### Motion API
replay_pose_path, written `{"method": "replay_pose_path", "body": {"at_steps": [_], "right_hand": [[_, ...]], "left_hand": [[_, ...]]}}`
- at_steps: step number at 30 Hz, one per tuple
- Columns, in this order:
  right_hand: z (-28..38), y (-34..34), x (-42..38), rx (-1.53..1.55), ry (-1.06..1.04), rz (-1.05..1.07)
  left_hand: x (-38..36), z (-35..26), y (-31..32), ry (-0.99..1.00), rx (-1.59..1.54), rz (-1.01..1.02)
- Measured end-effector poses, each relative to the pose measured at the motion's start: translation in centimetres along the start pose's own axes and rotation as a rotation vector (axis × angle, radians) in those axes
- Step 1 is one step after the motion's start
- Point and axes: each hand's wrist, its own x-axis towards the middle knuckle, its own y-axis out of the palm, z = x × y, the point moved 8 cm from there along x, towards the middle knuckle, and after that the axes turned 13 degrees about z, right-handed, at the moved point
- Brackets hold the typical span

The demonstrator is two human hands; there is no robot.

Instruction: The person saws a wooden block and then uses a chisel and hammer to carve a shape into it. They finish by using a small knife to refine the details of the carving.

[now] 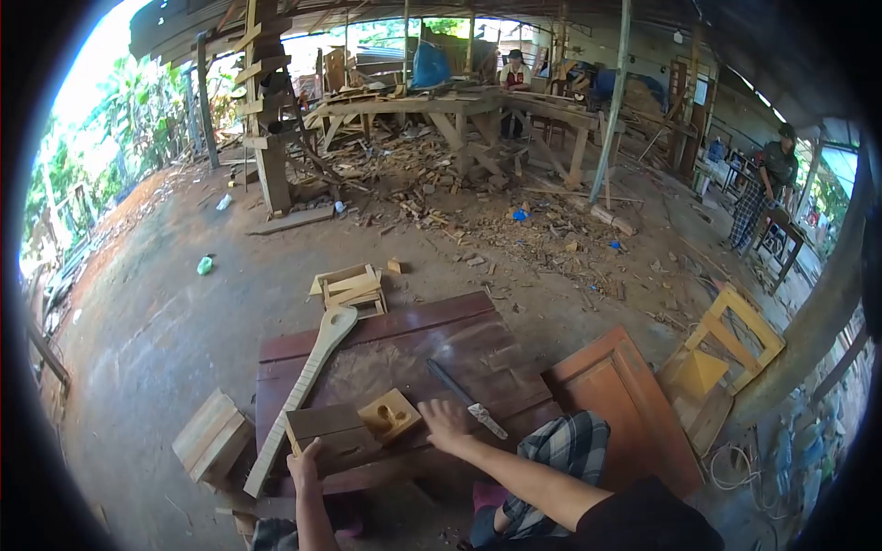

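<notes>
My left hand (305, 462) is closed on the near left corner of a brown wooden board (335, 432) lying on the dark red wooden panel (459, 344). A thin pale edge shows just above its fingers. With fingers spread, my right hand (445, 423) is over the panel, just right of a pale wooden block (390, 415) with rounded hollows cut in it. Nothing shows in this hand. Beyond it lies a dark-bladed tool (467, 399) with a pale, carved-looking handle. Left of the board, a long pale wooden piece (312, 376) with a rounded, holed end lies slantwise.
Stacked wood blocks (213, 436) stand at the left, and a small wooden frame (351, 289) sits behind the panel. An orange-brown door panel (625, 404) and a yellow frame (726, 340) are at the right. Wood scraps (441, 197) litter the ground. Two people are farther back.
</notes>
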Motion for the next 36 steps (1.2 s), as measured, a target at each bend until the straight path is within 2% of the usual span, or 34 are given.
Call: {"method": "replay_pose_path", "body": {"at_steps": [2, 4, 5, 6, 9, 11, 12, 14, 15, 20, 22, 23, 24, 26, 28, 31, 33, 34, 36], "right_hand": [[3.7, 1.2, 3.3, -0.066, -0.121, -0.004], [7.3, 1.3, 6.2, -0.318, -0.181, 0.113], [8.6, 0.8, 7.5, -0.365, -0.204, 0.175], [9.3, 0.5, 8.8, -0.415, -0.228, 0.236], [9.3, 2.2, 11.2, -0.405, -0.321, 0.29], [8.3, 1.3, 11.2, -0.156, -0.204, 0.315], [8.3, 1.9, 10.6, -0.161, -0.211, 0.327], [5.6, 1.5, 8.8, 0.01, 0.099, 0.108], [4.9, 1.5, 7.8, 0.021, 0.146, 0.108], [1.1, 1.7, 4.1, -0.002, 0.134, 0.089], [-1.4, 0.6, 2.1, 0.374, 0.238, 0.111], [-3.0, 1.7, 2.2, 0.807, 0.098, 0.045], [-3.8, 1.9, 1.6, 0.806, 0.102, 0.034], [-5.6, 1.1, 0.1, 1.223, -0.059, -0.186], [-7.1, 0.6, -1.7, 1.138, -0.015, -0.194], [-8.0, 0.9, -3.3, 0.987, -0.009, -0.16], [-8.1, 1.4, -3.5, 1.046, -0.011, -0.165], [-8.1, 1.7, -3.8, 1.05, -0.005, -0.147], [-6.3, -0.2, -4.3, 1.089, -0.01, -0.077]], "left_hand": [[0.0, -2.1, 0.4, 0.065, 0.002, 0.022], [-0.8, -4.6, 1.1, 0.146, -0.083, 0.036], [1.0, -3.1, -1.0, 0.097, -0.092, 0.002], [-0.2, -5.3, -0.5, 0.121, -0.046, -0.042], [-0.7, -8.1, -0.3, 0.181, -0.091, -0.003], [-0.1, -7.7, -1.3, 0.127, -0.137, -0.003], [0.2, -7.3, -1.3, 0.092, -0.182, 0.027], [0.2, -7.2, -1.1, 0.106, -0.186, 0.028], [0.2, -6.9, -0.6, 0.073, -0.163, 0.062], [3.2, -3.0, 0.7, 0.0, 0.034, 0.098], [4.1, -1.5, 3.9, -0.247, 0.2, 0.312], [4.7, -0.7, 5.3, -0.353, 0.193, 0.37], [6.4, -0.2, 6.1, -0.347, 0.194, 0.38], [9.3, 2.2, 9.1, -0.402, 0.459, 0.606], [11.5, 2.8, 11.5, -0.401, 0.523, 0.674], [15.2, 4.9, 11.8, -0.37, 0.594, 0.654], [17.0, 4.5, 11.5, -0.103, 0.696, 0.491], [16.7, 5.7, 11.3, -0.121, 0.695, 0.485], [13.7, 1.2, 11.2, 0.205, 1.124, 0.054]]}}
